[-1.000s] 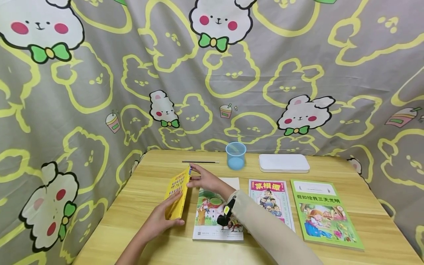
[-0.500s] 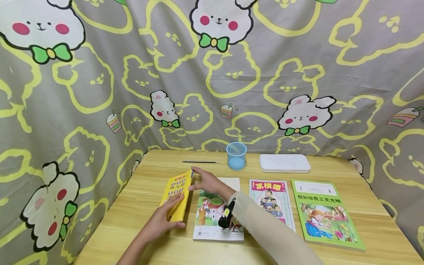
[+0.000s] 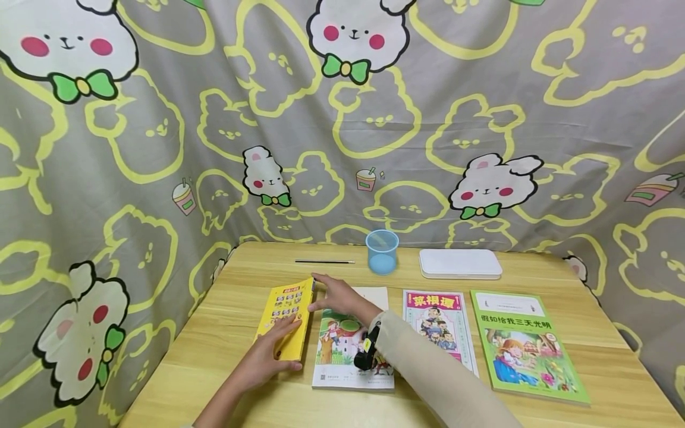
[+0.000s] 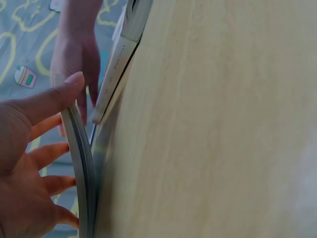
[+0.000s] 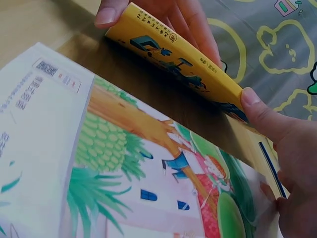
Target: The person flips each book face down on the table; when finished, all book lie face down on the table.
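A yellow book [image 3: 283, 318] leans on the table at the left, its spine [image 5: 178, 64] raised and facing right. My left hand [image 3: 270, 351] holds its near end. In the left wrist view, the left thumb [image 4: 52, 99] lies over the near edge, with fingers spread behind the cover. My right hand [image 3: 342, 297] holds the far end, the thumb [image 5: 260, 111] on the spine and a finger at the top corner. Just right of the yellow book, a picture book [image 3: 334, 371] lies flat under the right wrist, which covers part of it.
Farther right on the wooden table [image 3: 594, 333] lie a pink-titled book [image 3: 436, 324], partly under the right sleeve, and a green book [image 3: 530, 351]. Toward the back are a thin dark stick [image 3: 323, 261], a blue cup [image 3: 382, 255] and a white case [image 3: 460, 263]. A patterned curtain [image 3: 321, 137] hangs behind.
The yellow book has tipped flatter, its spine edge coming lower and slightly right, so more of its cover shows. Both hands have moved with it; the other things have stayed put.
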